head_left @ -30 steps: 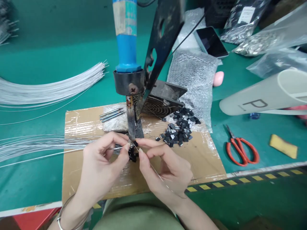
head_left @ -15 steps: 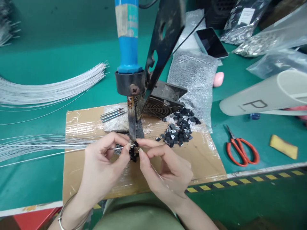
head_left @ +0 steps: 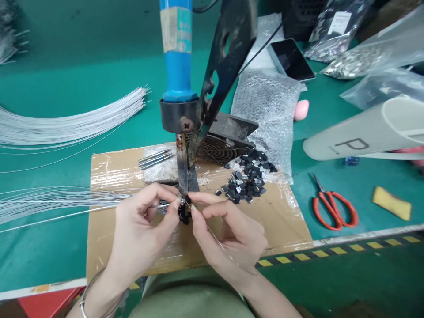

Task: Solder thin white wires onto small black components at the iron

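Note:
Under the flat tip of a blue-handled soldering iron (head_left: pixel 179 73), my two hands meet at the fingertips. My left hand (head_left: pixel 142 225) pinches the end of a white wire (head_left: pixel 66 215) that runs in from the left. Between thumb and forefinger, my right hand (head_left: pixel 228 234) grips a thin solder wire (head_left: pixel 217 240), whose loose length trails back over the palm. The solder's front end is close to the iron's tip; whether they touch is too small to tell. Small black connectors (head_left: pixel 183 216) lie just below the fingertips, partly hidden.
Cardboard (head_left: pixel 281 221) lies beneath the work, with a pile of black connectors (head_left: pixel 247 181) and a fan (head_left: pixel 221 145) on it. A metal bracket (head_left: pixel 228 48) rises behind. Wire bundles (head_left: pixel 82 126) are at left; red-handled scissors (head_left: pixel 334 210), a yellow sponge (head_left: pixel 391 203) and a tumbler (head_left: pixel 351 132) at right.
Both hands stay at the iron's tip with the same grips. The right fingertips have shifted very slightly to the left.

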`<state>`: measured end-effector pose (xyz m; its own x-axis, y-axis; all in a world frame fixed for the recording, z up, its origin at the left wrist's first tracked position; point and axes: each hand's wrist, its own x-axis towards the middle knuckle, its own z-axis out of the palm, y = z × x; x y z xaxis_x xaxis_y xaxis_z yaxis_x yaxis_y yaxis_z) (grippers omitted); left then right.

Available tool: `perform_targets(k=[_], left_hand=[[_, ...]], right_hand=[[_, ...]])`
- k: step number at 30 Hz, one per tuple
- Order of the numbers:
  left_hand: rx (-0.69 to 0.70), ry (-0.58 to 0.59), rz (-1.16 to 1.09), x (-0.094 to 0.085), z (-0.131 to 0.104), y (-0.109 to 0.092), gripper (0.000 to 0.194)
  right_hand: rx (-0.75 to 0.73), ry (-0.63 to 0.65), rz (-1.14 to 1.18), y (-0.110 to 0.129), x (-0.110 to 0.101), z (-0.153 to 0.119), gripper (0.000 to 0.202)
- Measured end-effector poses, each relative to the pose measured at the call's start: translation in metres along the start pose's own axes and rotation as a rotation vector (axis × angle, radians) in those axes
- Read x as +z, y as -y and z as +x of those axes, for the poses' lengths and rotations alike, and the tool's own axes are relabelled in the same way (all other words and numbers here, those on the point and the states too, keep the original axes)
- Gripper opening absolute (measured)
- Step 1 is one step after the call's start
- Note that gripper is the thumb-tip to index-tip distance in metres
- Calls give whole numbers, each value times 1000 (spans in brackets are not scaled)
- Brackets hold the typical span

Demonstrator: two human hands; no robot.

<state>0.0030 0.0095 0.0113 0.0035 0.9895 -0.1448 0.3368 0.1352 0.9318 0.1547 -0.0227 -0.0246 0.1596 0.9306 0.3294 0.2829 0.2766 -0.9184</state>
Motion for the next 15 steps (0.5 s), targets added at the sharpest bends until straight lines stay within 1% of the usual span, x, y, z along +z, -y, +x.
perform_targets(k=[11,15], left_hand=[[2,11,-23,1,1,1,11],[-11,10,-23,1,0,3,11]], right_hand=[[-7,5,24,-4,-1,-1,19],[-6,-2,6,-2,0,0,18]])
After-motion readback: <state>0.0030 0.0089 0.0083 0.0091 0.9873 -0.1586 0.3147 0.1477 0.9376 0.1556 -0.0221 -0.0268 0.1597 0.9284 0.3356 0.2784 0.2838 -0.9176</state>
